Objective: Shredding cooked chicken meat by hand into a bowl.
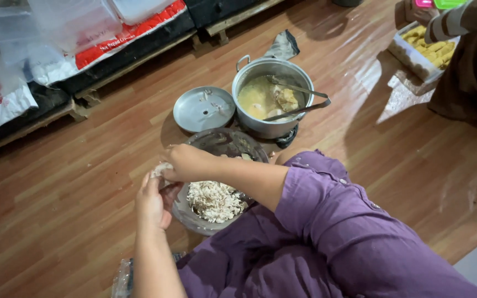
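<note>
the person sits on a wooden floor (84,187) in purple clothes, both hands meeting over the near left rim of a grey bowl (194,218). the left hand (153,201) is curled from below around a pale piece of cooked meat (161,168), and the right hand (186,161) pinches the same piece from above, fingers closed on it, so the two hands are together with the meat clamped between them. just to the right of the hands and slightly below them, a heap of shredded meat (215,200) lies inside the bowl. beyond the right hand sits a flat metal lid (203,108), and beside that a metal pot (271,99) of yellowish broth with tongs (299,102) resting across it. farther off to the right, another person's striped sleeve (451,22) is near a tray of yellow pieces (429,49). judging from the grip, the shredding seems best done by pulling thin strands along the grain, keeping the hands over the bowl so the shreds drop onto the heap rather than the floor.
</note>
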